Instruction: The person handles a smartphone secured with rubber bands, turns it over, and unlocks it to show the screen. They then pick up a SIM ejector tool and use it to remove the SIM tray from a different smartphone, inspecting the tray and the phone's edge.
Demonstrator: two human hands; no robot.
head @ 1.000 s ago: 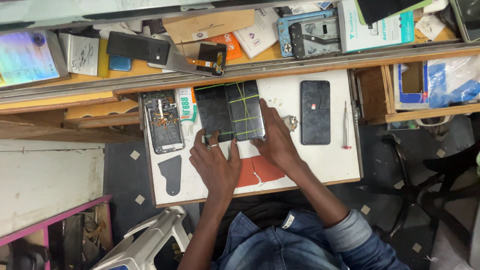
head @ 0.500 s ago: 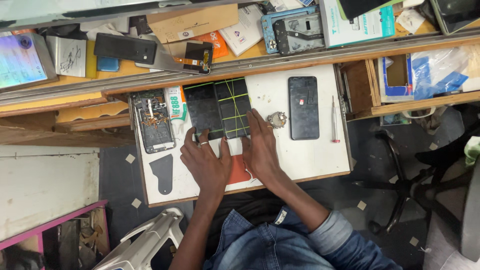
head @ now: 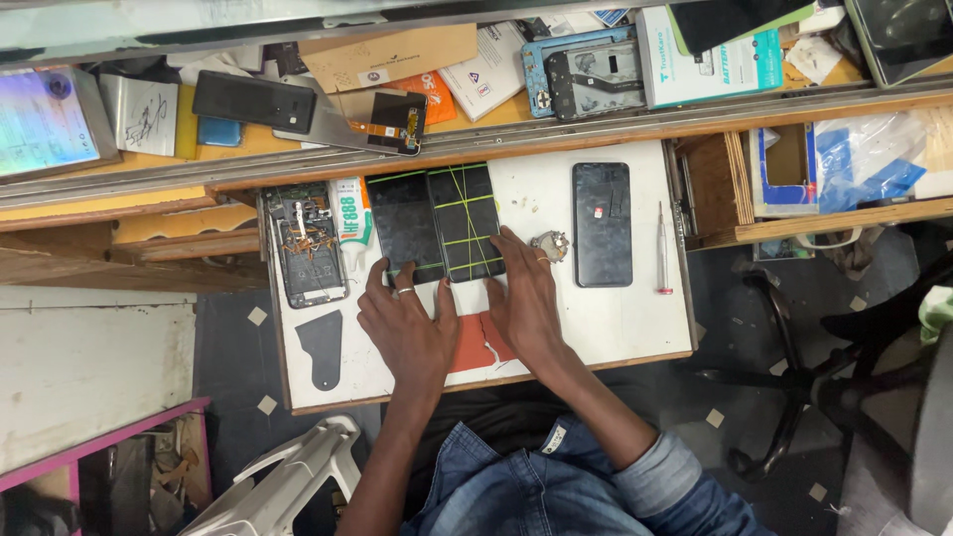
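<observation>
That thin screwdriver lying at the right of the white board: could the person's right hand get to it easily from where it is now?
Probably yes. The right hand rests on the dark panels. Between it and the screwdriver only the black phone lies flat, low enough to reach over, and nothing covers the tool.

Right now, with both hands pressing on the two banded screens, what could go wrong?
1. The left hand and right hand press on the two dark screens bound with green bands; uneven pressure might crack the glass.
2. The glue tube lies touching the opened phone; a leak could foul it.
3. The screwdriver lies near the board's edge and might roll off.
</observation>
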